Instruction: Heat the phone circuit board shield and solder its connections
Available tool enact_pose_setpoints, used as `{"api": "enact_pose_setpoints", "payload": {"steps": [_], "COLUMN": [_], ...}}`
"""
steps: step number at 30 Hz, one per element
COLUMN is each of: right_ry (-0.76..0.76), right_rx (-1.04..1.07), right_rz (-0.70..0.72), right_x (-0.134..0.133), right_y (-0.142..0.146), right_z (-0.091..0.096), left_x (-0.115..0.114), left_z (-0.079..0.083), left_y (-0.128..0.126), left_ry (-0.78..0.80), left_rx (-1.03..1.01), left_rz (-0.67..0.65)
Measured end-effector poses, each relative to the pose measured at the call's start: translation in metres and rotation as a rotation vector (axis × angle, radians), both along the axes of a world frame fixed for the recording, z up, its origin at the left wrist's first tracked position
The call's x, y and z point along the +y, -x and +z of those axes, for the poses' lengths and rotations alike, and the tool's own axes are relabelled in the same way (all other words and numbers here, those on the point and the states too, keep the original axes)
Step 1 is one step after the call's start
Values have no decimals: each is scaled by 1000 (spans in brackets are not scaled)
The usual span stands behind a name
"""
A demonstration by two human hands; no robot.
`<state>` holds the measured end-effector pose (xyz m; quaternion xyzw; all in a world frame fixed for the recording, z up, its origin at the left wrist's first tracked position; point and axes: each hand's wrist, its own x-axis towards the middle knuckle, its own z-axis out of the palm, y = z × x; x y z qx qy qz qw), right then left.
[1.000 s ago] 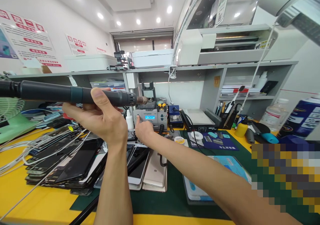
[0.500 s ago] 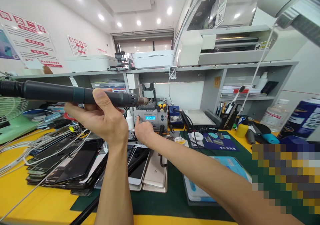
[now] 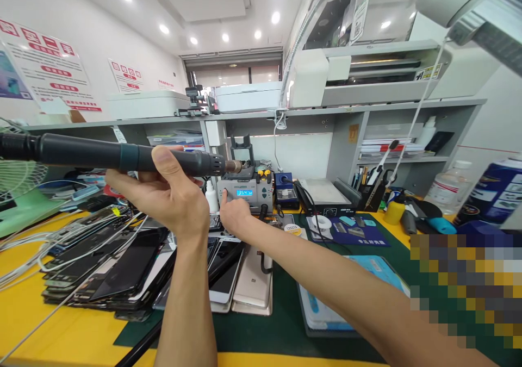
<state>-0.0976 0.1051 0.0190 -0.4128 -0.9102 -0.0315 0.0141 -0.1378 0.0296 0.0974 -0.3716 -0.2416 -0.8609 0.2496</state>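
My left hand [image 3: 169, 196] is wrapped round a long black hot-air handpiece [image 3: 101, 155], held level above the bench with its metal nozzle [image 3: 233, 166] pointing right. My right hand [image 3: 233, 212] reaches across to the grey rework station [image 3: 244, 193] at the back of the bench. Its fingers are curled, and the forefinger presses on the station's front panel, left of the blue lit display [image 3: 244, 192]. Nothing is held in that hand.
A heap of phones and screens [image 3: 122, 269] with white cables lies at the left on the yellow bench. A green mat [image 3: 285, 318], a blue pad [image 3: 359, 231], tools, a yellow cup [image 3: 393, 212], a bottle [image 3: 448, 187] and a green fan [image 3: 16, 193] stand around. A grey shelf [image 3: 285, 114] runs behind.
The number on the station's display went up between the earliest frame and now. Both hands have kept almost the same places.
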Motion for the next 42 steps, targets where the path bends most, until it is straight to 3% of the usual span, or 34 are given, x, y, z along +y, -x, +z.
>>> {"api": "enact_pose_setpoints", "payload": {"steps": [6,13,21,33,38,42], "right_ry": [1,3,-4,-29,-13,17], "right_rx": [-11,-28,-39,-26,18,130], "right_rz": [5,2,9,74,245,386], "right_x": [-1,-3,-1,-12,-51,-91], "right_y": [-1,-1,-1,-8,-44,-123], "right_z": [-3,-9,-11,1,16,55], "left_x": [-2,1,4,-1,-2,3], "left_z": [-1,-1,-1,-1,2,3], "left_y": [-1,1,3,0,-6,-3], "left_ry": [-1,-105,-134,-100,-110,-144], "left_rx": [-10,19,36,34,62,70], "left_rz": [-44,-114,-118,-102,-113,-129]}}
